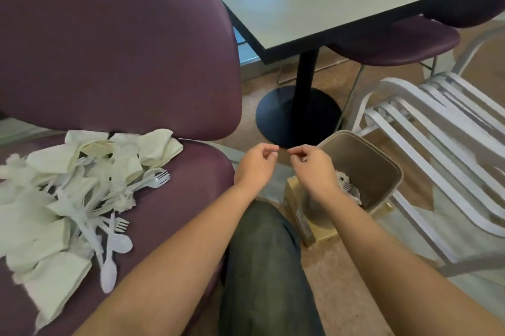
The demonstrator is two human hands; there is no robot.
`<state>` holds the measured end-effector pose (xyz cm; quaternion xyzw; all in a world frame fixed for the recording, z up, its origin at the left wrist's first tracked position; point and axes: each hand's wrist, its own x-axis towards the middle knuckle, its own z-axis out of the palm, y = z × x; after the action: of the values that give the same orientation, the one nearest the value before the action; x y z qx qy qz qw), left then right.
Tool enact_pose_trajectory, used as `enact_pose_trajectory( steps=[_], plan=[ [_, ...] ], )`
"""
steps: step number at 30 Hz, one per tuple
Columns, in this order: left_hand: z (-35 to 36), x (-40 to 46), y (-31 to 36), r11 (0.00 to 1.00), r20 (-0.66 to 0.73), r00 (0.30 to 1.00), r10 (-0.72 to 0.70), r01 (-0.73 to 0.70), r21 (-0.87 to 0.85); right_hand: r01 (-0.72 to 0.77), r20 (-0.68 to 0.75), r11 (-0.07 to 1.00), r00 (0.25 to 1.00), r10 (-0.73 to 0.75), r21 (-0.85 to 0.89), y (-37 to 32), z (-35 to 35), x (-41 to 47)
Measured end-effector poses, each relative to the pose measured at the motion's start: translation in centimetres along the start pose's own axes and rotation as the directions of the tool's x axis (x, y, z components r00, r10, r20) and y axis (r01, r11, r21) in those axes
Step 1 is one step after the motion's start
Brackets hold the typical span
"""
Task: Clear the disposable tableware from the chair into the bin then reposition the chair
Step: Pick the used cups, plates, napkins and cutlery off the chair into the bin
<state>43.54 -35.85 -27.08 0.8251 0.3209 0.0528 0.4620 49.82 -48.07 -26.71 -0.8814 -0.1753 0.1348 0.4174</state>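
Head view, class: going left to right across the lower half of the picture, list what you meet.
Napkins → plastic spoon → left hand → right hand → bin → white slatted chair.

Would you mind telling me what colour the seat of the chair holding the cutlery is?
Dark purple, a plum shade, shown in the head view on the chair seat.

Both forearms were seen bare, with no sleeves reaching into view. No rings, watch or bands were seen on the left hand or the right hand. One raised knee was covered by dark grey, faintly textured denim trousers.
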Motion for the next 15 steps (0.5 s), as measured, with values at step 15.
enact_pose_trajectory(
  steps=[15],
  plan=[
    [-17.4, -7.1, -12.4, 0.962, -0.337, 0.941, -0.033, 0.122, 0.246, 0.101, 0.246, 0.988, 0.967, -0.069, -0.12, -11.5, 12.3, -6.4]
  ],
)
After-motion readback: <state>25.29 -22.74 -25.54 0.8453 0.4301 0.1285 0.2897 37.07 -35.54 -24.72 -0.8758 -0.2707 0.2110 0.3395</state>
